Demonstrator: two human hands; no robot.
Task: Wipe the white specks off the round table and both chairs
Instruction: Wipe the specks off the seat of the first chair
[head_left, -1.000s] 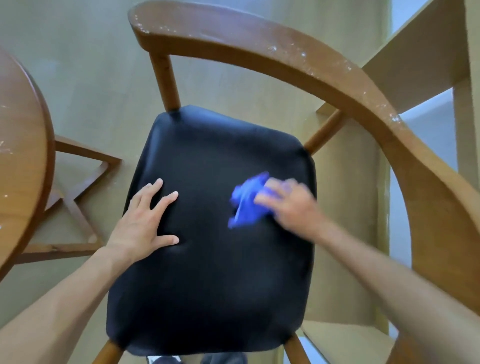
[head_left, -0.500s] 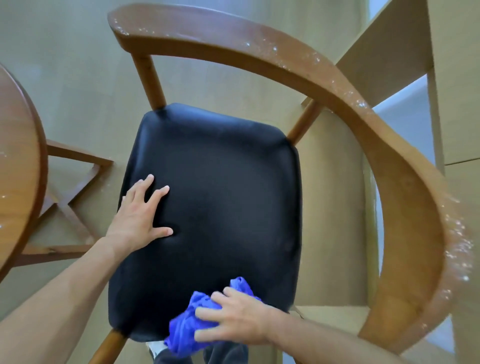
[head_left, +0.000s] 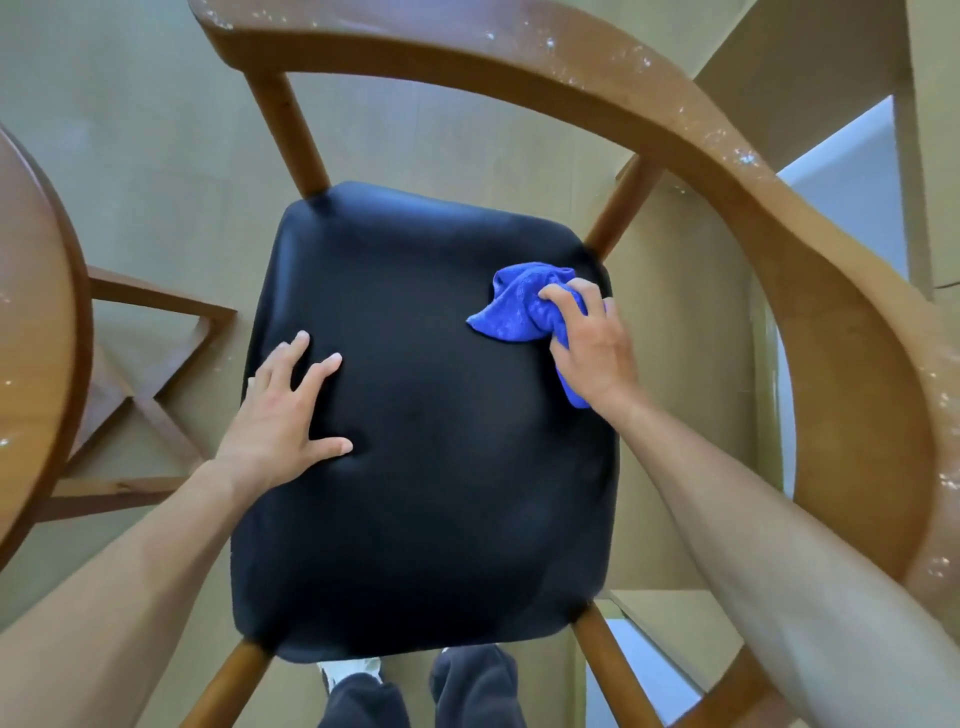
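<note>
Head view: the right hand (head_left: 592, 348) grips a bunched blue cloth (head_left: 519, 312) on the black seat (head_left: 426, 467), near its far right corner; the left hand (head_left: 283, 415) presses flat, fingers spread. The seat looks clean. White specks remain along the curved wooden backrest (head_left: 727, 171) and the round table (head_left: 36, 338).

We record the right hand (head_left: 592, 343) and its blue cloth (head_left: 524, 312) moved from the seat's near edge, half a second ago, to the far right corner of the black seat (head_left: 415, 441). View shifted slightly.
</note>
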